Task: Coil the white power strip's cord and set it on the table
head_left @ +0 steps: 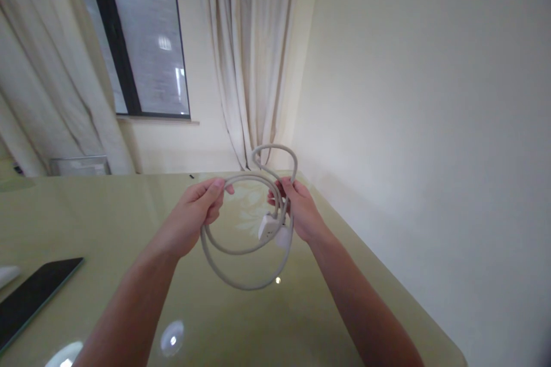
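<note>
A pale grey power cord [247, 287] is wound into loose coils above the table, held between both hands. My left hand [202, 206] closes round the coils on their left side, thumb on top. On the right side, my right hand [299, 203] pinches the cord, with a smaller loop rising above the fingers. A white socket block [268, 228] hangs inside the coils near my right hand. Just beside it is another white rounded piece [283, 236], partly behind the cord; I cannot make out its kind.
The glossy greenish table [232, 327] meets a plain wall [408, 126] on the right. A dark flat tablet-like object [38, 292] lies at the left, beside a white object [7, 275]. Curtains [253, 57] and a window [150, 34] are behind. A small black piece [191, 176] sits by the far edge.
</note>
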### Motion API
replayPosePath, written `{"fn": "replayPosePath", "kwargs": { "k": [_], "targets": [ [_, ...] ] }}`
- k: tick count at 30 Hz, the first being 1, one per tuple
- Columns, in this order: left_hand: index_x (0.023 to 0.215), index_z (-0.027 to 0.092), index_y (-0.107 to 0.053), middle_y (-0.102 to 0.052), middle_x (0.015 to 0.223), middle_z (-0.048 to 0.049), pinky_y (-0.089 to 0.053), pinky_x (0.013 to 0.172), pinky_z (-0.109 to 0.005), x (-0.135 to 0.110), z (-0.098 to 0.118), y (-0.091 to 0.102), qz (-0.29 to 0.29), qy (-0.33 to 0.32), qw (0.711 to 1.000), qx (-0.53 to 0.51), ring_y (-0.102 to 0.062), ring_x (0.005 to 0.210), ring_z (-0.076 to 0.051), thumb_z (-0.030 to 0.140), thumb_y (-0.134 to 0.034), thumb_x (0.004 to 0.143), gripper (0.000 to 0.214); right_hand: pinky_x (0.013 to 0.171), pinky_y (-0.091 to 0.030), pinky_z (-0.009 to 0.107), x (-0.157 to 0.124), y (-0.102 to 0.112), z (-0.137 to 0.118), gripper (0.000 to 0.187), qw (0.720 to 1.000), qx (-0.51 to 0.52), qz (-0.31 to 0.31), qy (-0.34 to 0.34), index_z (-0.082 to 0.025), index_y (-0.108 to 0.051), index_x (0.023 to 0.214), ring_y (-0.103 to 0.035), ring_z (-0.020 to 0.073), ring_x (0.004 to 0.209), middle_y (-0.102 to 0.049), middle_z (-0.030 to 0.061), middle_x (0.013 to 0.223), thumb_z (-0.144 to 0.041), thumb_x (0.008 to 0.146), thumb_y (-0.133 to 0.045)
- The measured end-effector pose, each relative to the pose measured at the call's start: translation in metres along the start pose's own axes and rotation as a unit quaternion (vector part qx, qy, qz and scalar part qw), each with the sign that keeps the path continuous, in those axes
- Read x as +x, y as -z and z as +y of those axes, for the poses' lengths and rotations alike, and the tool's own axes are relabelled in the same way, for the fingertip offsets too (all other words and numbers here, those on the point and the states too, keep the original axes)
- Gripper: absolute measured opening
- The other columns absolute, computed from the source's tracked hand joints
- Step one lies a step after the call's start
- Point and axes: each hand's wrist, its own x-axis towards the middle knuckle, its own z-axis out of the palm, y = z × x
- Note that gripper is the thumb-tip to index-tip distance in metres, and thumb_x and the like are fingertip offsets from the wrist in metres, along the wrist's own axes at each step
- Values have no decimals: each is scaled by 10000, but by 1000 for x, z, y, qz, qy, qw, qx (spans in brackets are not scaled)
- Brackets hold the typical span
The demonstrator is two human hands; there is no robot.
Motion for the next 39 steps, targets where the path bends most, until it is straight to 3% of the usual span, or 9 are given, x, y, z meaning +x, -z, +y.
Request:
{"fn": "replayPosePath", "kwargs": {
  "k": [7, 11, 17, 21, 27, 30, 33, 36, 39],
  "targets": [
    [911, 165, -670, -243, 632, 100, -132, 389, -181, -5, 14, 0, 64, 26, 996, -64, -143, 461, -50, 562, -784, 799, 429, 725, -629, 328, 10, 16, -15, 379, 994, 55, 80, 41, -223, -626, 857, -708, 164, 749, -732, 16, 805, -546, 826, -823],
    [930, 165, -708, -275, 590, 84, -130, 409, -220, -6, 10, -6, 67, 7, 994, 85, -184, 460, -82, 645, -672, 860, 486, 803, -619, 349, 4, 8, -14, 379, 997, 23, 6, 72, -224, -640, 860, -718, 172, 789, -742, 12, 826, -529, 796, -855],
    [650, 189, -619, -399, 582, 20, -242, 490, -262, -19, 24, -22, 16, -105, 943, 314, -360, 554, -135, 575, -548, 941, 488, 1071, -509, 411, -10, -13, -6, 368, 985, -69, -57, 146, -245, -613, 885, -697, 209, 1130, -788, 47, 1089, -603, 944, -671],
    [674, 185, -636, -437, 603, 21, -273, 523, -266, -28, 32, -33, -13, -130, 929, 347, -385, 580, -134, 520, -521, 977, 466, 974, -556, 389, -17, -18, -8, 412, 989, -56, -72, 120, -235, -544, 917, -738, 207, 1035, -791, 65, 1057, -633, 949, -646],
    [859, 171, -767, -577, 654, 8, -365, 558, -253, -30, 28, -51, -43, -128, 943, 304, -486, 617, -143, 495, -519, 1009, 435, 742, -594, 314, -15, -15, -7, 440, 990, -64, -63, 110, -211, -576, 882, -724, 170, 740, -706, 11, 796, -643, 945, -631],
    [1062, 181, -797, -627, 669, -11, -450, 605, -257, -30, 25, -52, -55, -118, 963, 236, -584, 683, -173, 522, -510, 1016, 448, 687, -594, 293, -12, -10, -8, 453, 994, -67, -35, 81, -197, -614, 869, -699, 152, 694, -692, 14, 778, -646, 922, -640],
    [1266, 202, -752, -734, 817, -51, -539, 709, -293, -33, 25, -52, -88, -116, 972, 182, -688, 857, -234, 561, -661, 923, 505, 634, -595, 291, -9, -7, -9, 424, 997, -66, -8, 43, -209, -602, 921, -709, 162, 681, -725, 21, 799, -632, 913, -636],
    [1268, 224, -757, -784, 996, -63, -551, 750, -293, -37, 25, -52, -92, -123, 961, 231, -710, 904, -241, 510, -767, 860, 499, 544, -561, 262, -8, -7, -8, 402, 996, -78, -17, 33, -217, -594, 960, -707, 159, 613, -722, 7, 794, -614, 914, -636],
    [1214, 220, -779, -762, 874, -23, -491, 652, -247, -35, 24, -47, -56, -153, 941, 297, -655, 736, -171, 487, -607, 988, 390, 540, -539, 238, -11, -8, -11, 409, 993, -86, -71, 33, -209, -602, 984, -703, 146, 575, -723, 1, 770, -601, 903, -681]
  ]
}}
